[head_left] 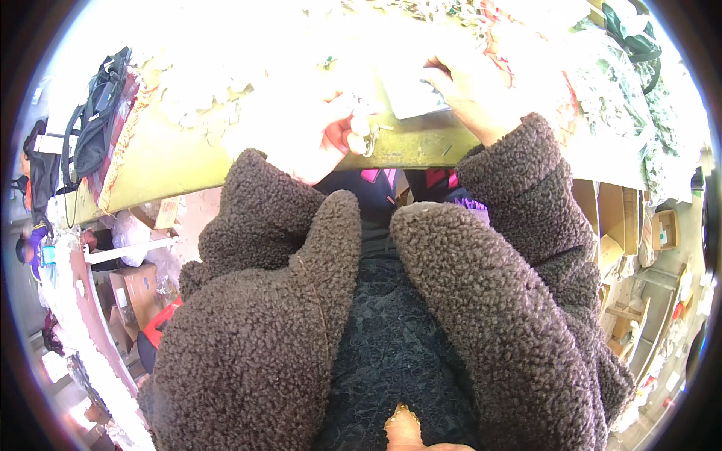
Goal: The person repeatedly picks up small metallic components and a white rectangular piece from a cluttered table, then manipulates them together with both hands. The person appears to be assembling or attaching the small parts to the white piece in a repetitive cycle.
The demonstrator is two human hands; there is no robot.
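Above the near edge of the yellow-green table (pixel 421 146), my left hand (pixel 335 134) is closed with its fingers bent. It holds a small shiny metal piece (pixel 370 141) with a thin bar sticking out; its exact kind is not clear. To the right, my right hand (pixel 468 86) has its thumb and fingers curled together, above the right side of a pale flat piece (pixel 410 101) on the table. Glare washes out its fingertips, so anything pinched there cannot be made out. Both forearms are in brown fleecy sleeves.
Black straps or bags (pixel 101 105) lie at the table's left end. Light scraps (pixel 218 101) are scattered over the tabletop. Green patterned fabric (pixel 620 105) is heaped at the right, beside a red cord (pixel 500 52). Cardboard boxes (pixel 135 293) stand below on the left.
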